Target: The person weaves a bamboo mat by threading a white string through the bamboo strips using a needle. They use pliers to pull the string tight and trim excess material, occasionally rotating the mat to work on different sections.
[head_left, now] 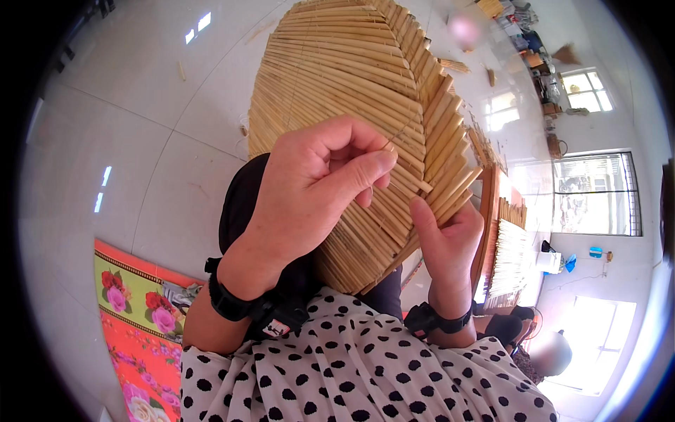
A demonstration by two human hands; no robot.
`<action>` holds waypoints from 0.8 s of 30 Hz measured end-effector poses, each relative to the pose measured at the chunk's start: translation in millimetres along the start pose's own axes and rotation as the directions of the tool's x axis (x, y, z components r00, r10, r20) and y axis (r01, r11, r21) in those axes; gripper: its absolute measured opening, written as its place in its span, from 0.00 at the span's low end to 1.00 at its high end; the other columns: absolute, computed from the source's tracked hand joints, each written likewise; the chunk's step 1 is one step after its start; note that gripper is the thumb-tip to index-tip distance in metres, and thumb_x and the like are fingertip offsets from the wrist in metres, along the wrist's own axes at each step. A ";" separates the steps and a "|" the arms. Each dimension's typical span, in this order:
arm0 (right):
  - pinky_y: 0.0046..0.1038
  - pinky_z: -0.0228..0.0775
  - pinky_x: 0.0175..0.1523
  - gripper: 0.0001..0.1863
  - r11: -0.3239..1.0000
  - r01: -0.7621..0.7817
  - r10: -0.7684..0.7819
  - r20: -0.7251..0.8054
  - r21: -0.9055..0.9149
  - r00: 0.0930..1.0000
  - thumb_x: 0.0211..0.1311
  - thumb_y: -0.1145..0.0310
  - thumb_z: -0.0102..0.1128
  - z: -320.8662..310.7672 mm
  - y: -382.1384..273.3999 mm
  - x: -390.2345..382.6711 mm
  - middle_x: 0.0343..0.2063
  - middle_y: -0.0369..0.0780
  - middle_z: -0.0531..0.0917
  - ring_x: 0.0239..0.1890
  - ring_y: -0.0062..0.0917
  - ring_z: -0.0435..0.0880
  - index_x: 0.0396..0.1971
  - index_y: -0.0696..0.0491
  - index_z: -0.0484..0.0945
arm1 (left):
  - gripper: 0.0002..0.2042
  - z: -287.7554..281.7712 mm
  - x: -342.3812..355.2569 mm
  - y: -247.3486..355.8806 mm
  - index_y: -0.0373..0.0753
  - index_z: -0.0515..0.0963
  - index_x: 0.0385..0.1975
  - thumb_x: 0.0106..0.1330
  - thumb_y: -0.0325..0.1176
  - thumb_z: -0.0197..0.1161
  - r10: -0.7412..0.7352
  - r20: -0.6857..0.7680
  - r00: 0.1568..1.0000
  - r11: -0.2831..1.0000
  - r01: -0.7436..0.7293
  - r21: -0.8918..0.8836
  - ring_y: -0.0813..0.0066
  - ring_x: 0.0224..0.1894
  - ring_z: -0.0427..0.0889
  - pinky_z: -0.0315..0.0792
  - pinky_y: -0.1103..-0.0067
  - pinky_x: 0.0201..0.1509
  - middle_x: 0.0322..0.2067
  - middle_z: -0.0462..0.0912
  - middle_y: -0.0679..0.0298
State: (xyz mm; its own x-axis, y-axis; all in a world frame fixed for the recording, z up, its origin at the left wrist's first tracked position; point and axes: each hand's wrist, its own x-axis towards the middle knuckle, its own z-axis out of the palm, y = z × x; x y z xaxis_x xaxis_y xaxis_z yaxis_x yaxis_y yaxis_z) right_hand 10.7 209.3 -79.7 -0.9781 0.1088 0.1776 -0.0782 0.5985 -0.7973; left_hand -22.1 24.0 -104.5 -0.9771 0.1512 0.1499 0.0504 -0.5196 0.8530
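Observation:
A large panel of tan reed stalks (351, 77) lies across my lap, its long stalks meeting a band of shorter slanted reeds (439, 133) along the right side. My left hand (330, 165) is over the panel, thumb and forefinger pinched on a thin thread (402, 132) that runs toward the seam between the two sets of stalks. Whether it is string or fine wire, I cannot tell. My right hand (450, 232) grips the panel's lower right edge, thumb on top and fingers curled around the reed ends.
A bright floral mat (133, 316) lies on the tiled floor at the left. To the right are a wooden bench (486, 225) and a bundle of pale sticks (510, 257). Another person (548, 355) sits at the lower right. Assorted goods (531, 49) line the far wall.

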 end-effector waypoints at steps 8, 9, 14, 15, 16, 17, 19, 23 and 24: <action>0.19 0.72 0.29 0.12 0.990 0.063 -0.073 -0.078 -0.124 0.994 0.53 0.71 0.69 5.6 -13.9 5.2 0.21 0.36 0.83 0.22 0.12 0.79 0.35 0.62 0.80 | 0.05 2.8 -2.7 4.9 0.33 0.76 0.30 0.66 0.27 0.61 0.006 0.006 1.000 1.000 -0.006 0.012 0.85 0.22 0.73 0.68 0.88 0.26 0.23 0.78 0.66; 0.19 0.72 0.29 0.12 0.990 0.045 -0.056 -0.087 -0.131 0.995 0.53 0.71 0.69 7.3 -15.5 4.0 0.21 0.36 0.83 0.23 0.13 0.79 0.35 0.62 0.80 | 0.05 2.5 -3.1 5.6 0.33 0.76 0.30 0.66 0.27 0.61 0.002 0.004 1.000 1.000 -0.002 0.009 0.85 0.22 0.73 0.68 0.88 0.26 0.24 0.78 0.66; 0.19 0.72 0.31 0.12 0.981 0.125 -0.147 -0.154 -0.145 0.977 0.53 0.71 0.69 16.0 -9.3 6.5 0.22 0.36 0.83 0.24 0.13 0.79 0.35 0.62 0.80 | 0.04 4.8 -8.1 7.1 0.32 0.76 0.30 0.65 0.26 0.60 0.072 0.042 0.996 0.995 -0.075 0.060 0.85 0.22 0.73 0.68 0.88 0.26 0.24 0.79 0.64; 0.19 0.72 0.31 0.12 0.984 0.111 -0.131 -0.145 -0.137 0.981 0.54 0.71 0.69 15.6 -8.3 6.7 0.22 0.36 0.83 0.24 0.13 0.78 0.35 0.62 0.80 | 0.04 5.7 -9.0 7.2 0.31 0.76 0.30 0.65 0.26 0.60 0.115 0.051 0.992 0.990 -0.118 0.075 0.84 0.22 0.73 0.68 0.88 0.26 0.24 0.79 0.64; 0.19 0.72 0.31 0.12 0.986 0.104 -0.122 -0.139 -0.129 0.983 0.54 0.71 0.69 14.5 -7.7 8.5 0.22 0.36 0.83 0.24 0.13 0.78 0.34 0.62 0.79 | 0.04 3.8 -6.8 7.4 0.32 0.76 0.30 0.65 0.26 0.60 0.078 0.054 0.996 0.995 -0.081 0.062 0.84 0.22 0.73 0.69 0.88 0.26 0.24 0.79 0.64; 0.19 0.71 0.31 0.12 0.993 0.074 -0.085 -0.115 -0.096 0.990 0.55 0.71 0.68 12.5 -4.7 9.0 0.23 0.36 0.83 0.25 0.13 0.78 0.35 0.62 0.79 | 0.04 0.5 -3.2 7.0 0.32 0.76 0.30 0.65 0.26 0.61 0.041 0.056 0.998 0.998 -0.044 0.049 0.84 0.22 0.73 0.69 0.88 0.27 0.24 0.79 0.64; 0.19 0.71 0.32 0.12 0.999 0.009 -0.011 -0.057 -0.032 0.998 0.57 0.70 0.67 6.5 2.5 6.8 0.24 0.36 0.82 0.26 0.13 0.77 0.36 0.62 0.78 | 0.05 -7.2 1.9 4.9 0.32 0.76 0.30 0.65 0.27 0.61 -0.019 0.063 0.998 1.000 0.019 0.009 0.84 0.23 0.74 0.69 0.88 0.27 0.25 0.79 0.64; 0.19 0.70 0.36 0.13 0.973 -0.029 0.026 0.016 0.227 1.000 0.63 0.67 0.62 0.0 4.8 1.9 0.29 0.36 0.82 0.30 0.14 0.77 0.39 0.63 0.77 | 0.05 -16.5 1.3 -12.2 0.33 0.75 0.31 0.66 0.28 0.61 -0.040 0.026 0.999 0.994 0.043 -0.102 0.82 0.26 0.76 0.71 0.85 0.32 0.25 0.79 0.64; 0.18 0.70 0.37 0.13 0.972 -0.028 0.023 0.023 0.232 0.999 0.64 0.67 0.61 -0.5 6.8 1.6 0.30 0.37 0.82 0.31 0.14 0.77 0.40 0.63 0.77 | 0.05 -17.4 -0.4 -19.2 0.34 0.75 0.31 0.66 0.28 0.61 -0.028 0.003 1.000 0.991 0.029 -0.129 0.81 0.27 0.77 0.72 0.84 0.34 0.25 0.79 0.64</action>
State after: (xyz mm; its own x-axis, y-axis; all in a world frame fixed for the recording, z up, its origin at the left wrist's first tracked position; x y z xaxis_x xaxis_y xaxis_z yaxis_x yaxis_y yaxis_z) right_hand 8.8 213.9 -84.6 -0.9837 0.1047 0.1460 -0.0937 0.3944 -0.9141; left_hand -26.3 19.3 -129.6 -0.9774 0.1688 0.1272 -0.0046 -0.6189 0.7855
